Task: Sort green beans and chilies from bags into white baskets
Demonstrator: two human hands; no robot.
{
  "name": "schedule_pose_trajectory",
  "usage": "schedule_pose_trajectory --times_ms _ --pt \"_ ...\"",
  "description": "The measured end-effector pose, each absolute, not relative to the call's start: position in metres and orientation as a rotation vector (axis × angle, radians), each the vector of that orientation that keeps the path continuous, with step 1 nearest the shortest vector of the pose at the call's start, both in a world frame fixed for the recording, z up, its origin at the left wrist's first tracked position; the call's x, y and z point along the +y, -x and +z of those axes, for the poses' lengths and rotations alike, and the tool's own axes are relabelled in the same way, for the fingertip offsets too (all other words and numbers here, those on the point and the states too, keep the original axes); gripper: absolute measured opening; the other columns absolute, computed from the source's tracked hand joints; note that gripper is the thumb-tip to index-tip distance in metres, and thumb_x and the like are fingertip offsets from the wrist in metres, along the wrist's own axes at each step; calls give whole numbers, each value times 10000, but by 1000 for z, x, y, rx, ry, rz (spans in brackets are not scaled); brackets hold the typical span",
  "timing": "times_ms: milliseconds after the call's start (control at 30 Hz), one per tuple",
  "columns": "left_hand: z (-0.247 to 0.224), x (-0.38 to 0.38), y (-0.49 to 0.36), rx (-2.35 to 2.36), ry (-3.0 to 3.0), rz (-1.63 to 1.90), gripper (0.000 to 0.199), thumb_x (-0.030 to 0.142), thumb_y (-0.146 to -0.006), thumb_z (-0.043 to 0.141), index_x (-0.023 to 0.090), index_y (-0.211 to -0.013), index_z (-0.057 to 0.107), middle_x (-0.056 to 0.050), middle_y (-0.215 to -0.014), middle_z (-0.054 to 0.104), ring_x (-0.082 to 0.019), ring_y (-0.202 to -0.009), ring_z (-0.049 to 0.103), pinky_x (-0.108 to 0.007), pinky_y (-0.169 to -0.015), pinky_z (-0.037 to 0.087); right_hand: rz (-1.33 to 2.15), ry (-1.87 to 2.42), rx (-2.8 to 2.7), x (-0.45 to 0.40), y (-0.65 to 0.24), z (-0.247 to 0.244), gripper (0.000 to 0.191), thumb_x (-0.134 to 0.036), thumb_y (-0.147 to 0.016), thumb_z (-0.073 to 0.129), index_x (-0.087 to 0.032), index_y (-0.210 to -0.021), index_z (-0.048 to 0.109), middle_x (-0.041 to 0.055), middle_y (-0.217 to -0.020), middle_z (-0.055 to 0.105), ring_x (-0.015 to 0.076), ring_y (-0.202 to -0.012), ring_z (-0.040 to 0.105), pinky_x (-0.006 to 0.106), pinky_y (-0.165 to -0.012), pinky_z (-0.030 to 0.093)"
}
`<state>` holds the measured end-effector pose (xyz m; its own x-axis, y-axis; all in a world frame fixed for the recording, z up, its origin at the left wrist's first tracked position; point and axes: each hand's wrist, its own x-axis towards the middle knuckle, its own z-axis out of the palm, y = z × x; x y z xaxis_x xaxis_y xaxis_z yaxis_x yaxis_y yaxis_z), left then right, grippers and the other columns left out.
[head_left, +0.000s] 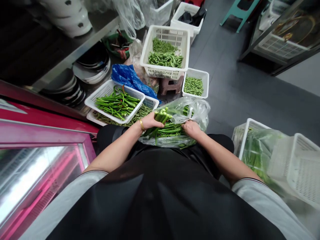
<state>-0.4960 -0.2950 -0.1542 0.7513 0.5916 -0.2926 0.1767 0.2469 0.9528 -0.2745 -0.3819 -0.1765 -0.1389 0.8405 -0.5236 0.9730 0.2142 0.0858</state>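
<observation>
Because the left hand [149, 121] is closed firmly round a bunch of long green pods [160, 117] and the right hand [191, 129] is curled at the mouth of a clear plastic bag [197, 110], with no telling whether it grips film or pods, the load seems only loosely secured. The bunch sits just above the bag, with more pods inside, and the bag rests across the lap of a black apron [160, 200]. A shift of the knees or a slide of the slick plastic could spill pods onto the grey tile floor [237, 100], and stiff stem ends might snag or tear the film. Directly ahead, a white plastic basket of long green chillies [100, 95] sits tilted over a second basket of thinner beans [152, 101], so a careless forward reach could tip it. Further out are a taller basket of beans [170, 30], a small basket of beans [196, 75], a low stool [171, 86] and a blue plastic bag [128, 79]. A pink-framed glass-topped freezer [42, 160] hems in the left elbow, while stacked white baskets [255, 133] crowd the right.
</observation>
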Motion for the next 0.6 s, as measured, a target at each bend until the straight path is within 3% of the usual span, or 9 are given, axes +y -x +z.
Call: schedule_pose_trajectory --times_ms 133,233,433,500,600 --pt "-171 -299 475 693 -1448 272 392 176 -481 760 118 -846 628 11 -813 658 -183 -811 612 -324 -830 489 -324 -1586 2362 -379 267 -144 280 -345 -939 522 -177 -991 740 151 -1119 645 298 -1122 515 355 -860 403" --pt "-177 -299 462 688 -1457 285 406 138 -483 750 123 -865 614 15 -814 653 -185 -824 607 -325 -838 483 -314 -1645 2493 -380 277 -131 331 -334 -967 456 -149 -943 730 142 -962 685 264 -983 575 352 -850 398" --pt "-156 -313 461 757 -1323 469 425 134 -486 778 120 -883 627 1 -813 674 -149 -761 604 -311 -819 494 -280 -2662 2299 -392 280 -161 435 -350 -1000 280 -165 -1061 669 115 -918 718 229 -837 652 309 -748 453" --pt "-136 -314 470 677 -1221 528 410 154 -481 794 123 -857 633 -4 -772 676 -151 -727 617 -309 -793 507 -387 -2595 2319 -393 274 -181 423 -410 -978 321 -185 -1048 672 105 -919 722 239 -813 671 312 -707 474" --pt "-96 -299 503 530 -1065 680 350 234 -518 790 132 -824 654 -33 -757 694 -174 -711 647 -311 -742 529 -532 -2158 2477 -401 268 -211 407 -445 -938 389 -200 -1099 671 109 -1025 712 248 -823 689 319 -673 505"
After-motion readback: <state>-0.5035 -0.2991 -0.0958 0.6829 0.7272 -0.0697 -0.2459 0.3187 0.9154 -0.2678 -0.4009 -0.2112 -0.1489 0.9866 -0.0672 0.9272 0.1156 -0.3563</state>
